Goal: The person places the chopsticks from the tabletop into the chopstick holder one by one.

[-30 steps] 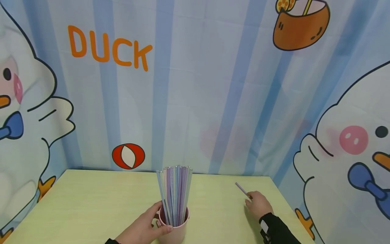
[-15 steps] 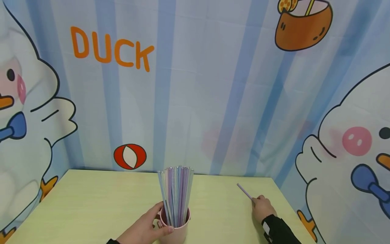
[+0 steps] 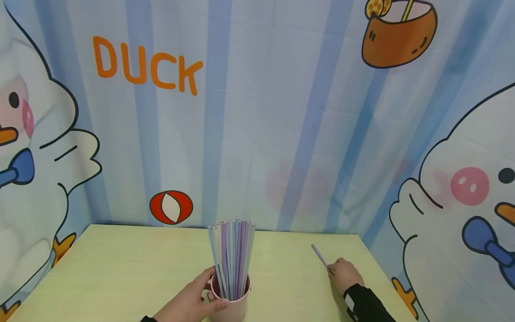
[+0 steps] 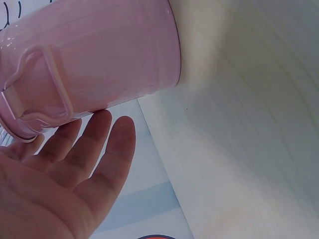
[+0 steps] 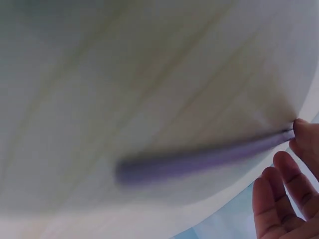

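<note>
A pink cup [image 3: 230,310] packed with pastel straws [image 3: 233,261] stands near the front of the table. My left hand [image 3: 192,298] holds the cup from its left side, the thumb at the front near the rim and the index finger behind. In the left wrist view, several fingertips [image 4: 122,127] lie along or close to the cup's wall, below its wavy handle [image 4: 59,84]. Farther right, my right hand [image 3: 345,274] pinches one purple straw [image 3: 319,255] near its end, between thumb and finger. The straw [image 5: 204,160] slants low over the table, blurred at its far end; contact with the surface cannot be told.
The pale yellow table [image 3: 149,259] reaches back to a blue striped curtain [image 3: 257,134] printed with ducks and the word DUCK. Its right edge runs close to the right forearm [image 3: 366,304].
My right hand has shifted slightly right and toward me, and the purple straw now slants more steeply, with more of it showing beyond the fingers. The left hand and cup stay put.
</note>
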Demonstrator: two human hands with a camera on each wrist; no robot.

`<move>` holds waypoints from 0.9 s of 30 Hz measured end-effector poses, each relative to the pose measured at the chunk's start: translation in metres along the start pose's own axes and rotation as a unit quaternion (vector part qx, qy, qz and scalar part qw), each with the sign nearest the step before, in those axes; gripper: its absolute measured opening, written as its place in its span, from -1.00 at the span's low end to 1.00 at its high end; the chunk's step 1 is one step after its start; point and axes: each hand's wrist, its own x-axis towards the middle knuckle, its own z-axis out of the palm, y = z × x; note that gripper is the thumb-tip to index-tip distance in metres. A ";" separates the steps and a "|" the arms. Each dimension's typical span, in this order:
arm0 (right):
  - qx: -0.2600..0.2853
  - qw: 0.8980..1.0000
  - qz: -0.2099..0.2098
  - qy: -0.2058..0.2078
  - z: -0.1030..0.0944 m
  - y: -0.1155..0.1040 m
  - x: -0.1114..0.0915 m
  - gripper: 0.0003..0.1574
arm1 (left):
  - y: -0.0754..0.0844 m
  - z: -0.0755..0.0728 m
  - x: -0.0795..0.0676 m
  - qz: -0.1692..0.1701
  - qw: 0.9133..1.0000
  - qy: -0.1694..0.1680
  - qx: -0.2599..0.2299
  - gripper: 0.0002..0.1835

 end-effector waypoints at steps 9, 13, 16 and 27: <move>0.090 0.995 0.018 -0.029 0.000 -0.015 0.002 -0.87 | 0.001 0.001 0.000 -0.006 1.000 0.002 -0.001 -0.04; 0.113 0.993 0.009 -0.034 0.000 -0.030 0.001 -0.90 | 0.001 0.000 0.000 -0.002 1.000 0.002 0.001 -0.05; 0.125 0.991 -0.001 -0.038 -0.001 -0.042 -0.001 -0.93 | 0.001 0.000 0.000 0.004 1.000 0.001 0.002 -0.07; 0.161 0.981 -0.061 -0.088 -0.006 -0.088 -0.006 -0.87 | 0.002 0.000 0.000 -0.019 1.000 0.003 -0.008 -0.03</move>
